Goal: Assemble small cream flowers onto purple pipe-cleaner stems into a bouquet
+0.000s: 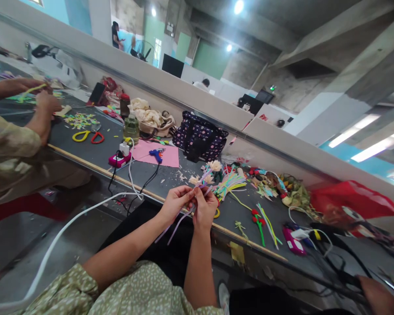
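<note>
Over the table's front edge, my left hand (177, 204) and my right hand (203, 211) meet with their fingers pinched together. Both grip lilac pipe cleaners (176, 228), whose loose ends hang down below the hands. More lilac lengths stick up past the fingertips, close to cream flower shapes (214, 166). Just beyond my right hand lies a bundle of pastel pipe cleaners (232, 183). Farther right are a green stem with red balls (259, 225) and several loose green and white pipe cleaners (269, 225). The exact twist between my fingers is hidden.
A blue glue gun (156, 155) rests on a pink sheet (172, 159). Left of it are a magenta power strip (119, 160) with cables and scissors (97, 138). A dark patterned bag (202, 135) stands behind. At left, a co-worker's hands (47, 99) hold a yellow-green strip.
</note>
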`<state>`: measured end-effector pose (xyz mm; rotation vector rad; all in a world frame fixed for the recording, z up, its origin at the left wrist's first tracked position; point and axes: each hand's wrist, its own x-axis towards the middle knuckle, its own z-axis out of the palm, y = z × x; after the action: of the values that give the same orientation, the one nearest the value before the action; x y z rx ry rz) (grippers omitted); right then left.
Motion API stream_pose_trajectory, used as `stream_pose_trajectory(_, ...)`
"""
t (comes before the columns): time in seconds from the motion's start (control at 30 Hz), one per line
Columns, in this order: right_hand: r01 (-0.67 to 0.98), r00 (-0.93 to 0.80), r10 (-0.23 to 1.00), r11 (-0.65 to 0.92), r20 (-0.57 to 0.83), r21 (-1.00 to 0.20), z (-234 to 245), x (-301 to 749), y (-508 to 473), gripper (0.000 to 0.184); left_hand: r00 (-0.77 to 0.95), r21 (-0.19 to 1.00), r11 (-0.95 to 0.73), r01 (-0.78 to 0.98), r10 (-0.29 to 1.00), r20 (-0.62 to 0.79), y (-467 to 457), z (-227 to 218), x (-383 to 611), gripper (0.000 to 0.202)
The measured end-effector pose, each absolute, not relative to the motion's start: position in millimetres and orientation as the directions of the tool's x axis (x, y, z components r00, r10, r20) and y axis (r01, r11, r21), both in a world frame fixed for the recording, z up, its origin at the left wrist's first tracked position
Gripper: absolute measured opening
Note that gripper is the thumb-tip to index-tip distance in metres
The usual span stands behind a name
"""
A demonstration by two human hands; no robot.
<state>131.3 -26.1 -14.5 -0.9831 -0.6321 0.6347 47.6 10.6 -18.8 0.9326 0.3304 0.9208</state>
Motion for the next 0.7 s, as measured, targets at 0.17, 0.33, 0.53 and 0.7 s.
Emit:
stream_pose_trajectory(0.17, -0.056, 0.671, 0.7, 0.377, 0.245, -0.924, -16.6, 138.8, -29.2, 0.025, 0.517, 0.897, 0.049, -0.44, 0.83, 0.209, 19.8, -16.7, 43.7, 0.03)
stream_pose_trajectory(0.33, 0.14, 0.658, 0.688, 0.289, 0.307, -0.947, -18.3, 142.1, -30.5, 0.036, 0.527, 0.876, 0.043, -0.48, 0.813, 0.248, 27.9, -10.1, 47.5, 0.029)
stream_pose_trajectory(0.53, 0.208, 0.649, 0.678, 0.279, 0.346, -0.938, -23.6, 141.4, -31.1, 0.039, 0.46, 0.815, 0.115, -0.568, 0.866, 0.198, 25.2, -10.0, 56.2, 0.022)
stream_pose_trajectory(0.7, 0.128, 0.66, 0.685, 0.303, 0.309, -0.944, -26.4, 137.5, -30.6, 0.034, 0.484, 0.712, 0.316, -0.627, 0.874, 0.038, 19.9, -11.8, 58.8, 0.023)
